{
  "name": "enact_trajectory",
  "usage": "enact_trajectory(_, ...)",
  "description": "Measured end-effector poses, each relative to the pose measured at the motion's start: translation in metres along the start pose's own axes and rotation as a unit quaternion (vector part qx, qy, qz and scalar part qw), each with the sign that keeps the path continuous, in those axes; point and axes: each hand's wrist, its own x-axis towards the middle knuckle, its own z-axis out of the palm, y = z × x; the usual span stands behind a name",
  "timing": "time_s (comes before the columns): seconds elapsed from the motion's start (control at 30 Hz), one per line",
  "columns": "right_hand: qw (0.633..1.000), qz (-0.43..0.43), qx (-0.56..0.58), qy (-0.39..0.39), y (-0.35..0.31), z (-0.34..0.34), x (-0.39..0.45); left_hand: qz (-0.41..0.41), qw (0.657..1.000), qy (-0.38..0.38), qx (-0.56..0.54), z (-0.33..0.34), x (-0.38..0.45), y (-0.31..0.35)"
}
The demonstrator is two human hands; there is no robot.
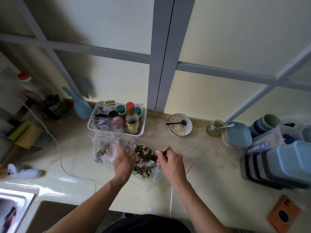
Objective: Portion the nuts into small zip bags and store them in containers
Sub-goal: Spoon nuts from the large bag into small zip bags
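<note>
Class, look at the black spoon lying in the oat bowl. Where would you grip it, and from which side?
Probably the free handle end of the black spoon, approached from the left: its head lies in the oats at the right, while the thin handle reaches over the bowl rim's left edge.

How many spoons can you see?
3, maybe more hidden. A black spoon lies in the oat bowl, a pale spoon stands in the glass jar, a metal spoon sits among the nuts.
</note>
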Motion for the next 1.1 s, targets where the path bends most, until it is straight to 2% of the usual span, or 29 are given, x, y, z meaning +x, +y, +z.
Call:
enact_trajectory(0.1, 0.999, -0.010, 0.002, 0.044, 0.007, -0.010, 0.005, 0.028, 0.999, 0.038, -0.012, -0.008, 0.008, 0.008)
enact_trajectory(0.17, 0.997, -0.018, -0.016, 0.070, 0.010, -0.021, 0.009, 0.037, 0.999, 0.030, -0.014, -0.012, 0.012, 0.017)
enact_trajectory(0.27, 0.991, -0.030, -0.079, 0.106, 0.012, -0.034, 0.016, 0.070, 0.997, 0.028, -0.023, -0.015, 0.012, 0.033)
enact_trajectory(0.4, 0.974, 0.003, -0.178, 0.140, 0.011, -0.046, 0.024, 0.109, 0.992, 0.046, -0.034, -0.021, 0.007, 0.056)
enact_trajectory(0.57, 0.953, 0.024, -0.240, 0.183, 0.005, -0.053, 0.027, 0.130, 0.989, 0.041, -0.058, -0.015, -0.004, 0.061)
enact_trajectory(0.67, 0.946, -0.017, -0.246, 0.211, 0.002, -0.050, 0.029, 0.104, 0.992, 0.047, -0.057, -0.007, -0.003, 0.058)
enact_trajectory(0.73, 0.953, -0.076, -0.222, 0.191, 0.001, -0.046, 0.028, 0.092, 0.994, 0.043, -0.041, -0.004, 0.001, 0.050)
enact_trajectory(0.83, 0.960, -0.130, -0.218, 0.118, 0.001, -0.041, 0.026, 0.069, 0.997, -0.020, -0.015, -0.001, 0.005, 0.037)
enact_trajectory(0.93, 0.954, -0.113, -0.261, 0.091, 0.003, -0.032, 0.024, 0.032, 0.989, -0.143, 0.004, -0.003, 0.006, 0.034)
enact_trajectory(1.0, 0.951, -0.096, -0.280, 0.091, 0.004, -0.025, 0.023, 0.032, 0.979, -0.199, -0.031, -0.004, 0.004, 0.031)
enact_trajectory(1.1, 0.947, -0.102, -0.292, 0.090, 0.001, -0.020, 0.021, 0.010, 0.979, -0.198, -0.051, -0.002, -0.002, 0.031)
